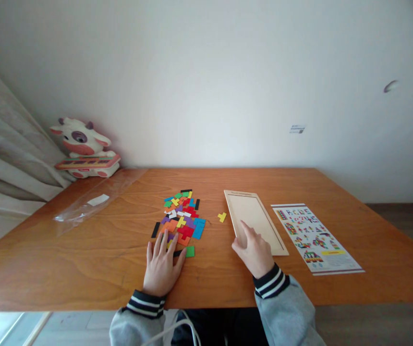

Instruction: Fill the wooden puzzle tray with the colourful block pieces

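Observation:
My left hand (161,266) lies with fingers spread at the near edge of a pile of coloured puzzle pieces (187,231). Its fingertips rest over some of the lowest pieces and partly hide them. Close to its thumb lies a green piece (190,251). Over the lower left part of a wooden puzzle board (260,218) is my right hand (254,250), index finger stretched out and thumb apart, with nothing seen in it. A single yellow piece (222,217) lies between the pile and the board.
A printed pattern sheet (316,240) lies right of the board. At the back left, a toy cow with a keyboard (87,149) stands by a curtain (8,129). A clear plastic bag (84,211) lies in front of it. The wooden table (102,269) meets a white wall.

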`<action>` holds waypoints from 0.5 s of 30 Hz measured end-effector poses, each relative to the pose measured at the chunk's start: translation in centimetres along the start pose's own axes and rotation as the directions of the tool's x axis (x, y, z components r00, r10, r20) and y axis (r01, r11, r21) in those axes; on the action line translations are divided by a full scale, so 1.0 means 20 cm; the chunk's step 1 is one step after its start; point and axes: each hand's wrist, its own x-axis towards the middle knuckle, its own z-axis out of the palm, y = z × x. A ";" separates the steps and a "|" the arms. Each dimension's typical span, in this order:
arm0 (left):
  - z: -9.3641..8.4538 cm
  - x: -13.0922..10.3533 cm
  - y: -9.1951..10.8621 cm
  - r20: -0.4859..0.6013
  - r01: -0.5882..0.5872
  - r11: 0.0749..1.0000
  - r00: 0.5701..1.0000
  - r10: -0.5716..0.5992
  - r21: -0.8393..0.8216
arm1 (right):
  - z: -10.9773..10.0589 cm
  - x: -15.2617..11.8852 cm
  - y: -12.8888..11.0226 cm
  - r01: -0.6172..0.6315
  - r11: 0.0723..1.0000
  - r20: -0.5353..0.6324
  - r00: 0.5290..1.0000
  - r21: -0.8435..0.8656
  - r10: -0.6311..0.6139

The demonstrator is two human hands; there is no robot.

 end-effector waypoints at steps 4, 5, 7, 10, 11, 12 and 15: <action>0.00 0.00 0.00 -0.002 -0.002 1.000 1.000 0.002 0.007 | 0.06 -0.04 0.04 0.041 0.995 0.074 0.997 -0.091 -0.034; 0.00 0.00 0.00 0.000 -0.002 1.000 1.000 0.002 0.006 | 0.07 -0.05 0.03 0.049 0.992 0.091 0.995 -0.117 -0.039; 0.00 0.00 0.00 0.002 0.000 1.000 1.000 0.000 -0.002 | 0.10 -0.07 0.00 0.064 0.985 0.104 0.993 -0.160 -0.048; 0.00 0.00 0.00 0.000 0.010 1.000 1.000 -0.010 -0.019 | 0.13 -0.09 -0.09 0.079 0.982 0.082 0.994 -0.173 -0.066; 0.00 0.00 0.00 -0.001 0.011 1.000 1.000 -0.011 -0.023 | 0.14 -0.09 -0.13 0.082 0.983 0.075 0.995 -0.161 -0.071; 0.00 0.00 0.00 -0.003 0.012 1.000 1.000 -0.012 -0.025 | 0.15 -0.09 -0.17 0.093 0.986 0.075 0.994 -0.142 -0.083; 0.00 0.00 0.00 -0.004 0.007 1.000 1.000 -0.007 -0.022 | 0.19 -0.07 -0.31 0.132 0.988 0.100 0.987 -0.078 -0.124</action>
